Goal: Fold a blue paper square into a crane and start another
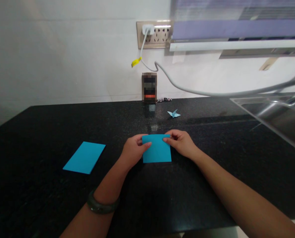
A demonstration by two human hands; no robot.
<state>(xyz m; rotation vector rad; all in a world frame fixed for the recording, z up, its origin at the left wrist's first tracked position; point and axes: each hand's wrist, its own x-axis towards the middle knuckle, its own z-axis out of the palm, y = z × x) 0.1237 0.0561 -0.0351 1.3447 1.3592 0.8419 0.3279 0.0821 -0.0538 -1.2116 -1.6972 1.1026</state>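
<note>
A square sheet of blue paper (157,152) is held between both hands over the dark countertop. My left hand (134,148) pinches its left side, thumb on the front face and fingers behind. At the upper right corner my right hand (180,142) grips the sheet the same way, its thumb on top. More blue paper (85,158), apparently a stack, lies flat on the counter to the left. A small light-blue folded paper crane (174,114) rests beyond the right hand.
The black countertop (50,132) runs back to a white wall. A phone-like device (149,87), blurred out, leans there below a socket panel (159,35). A grey cable (187,90) crosses toward the right. On the right is a metal sink (268,112).
</note>
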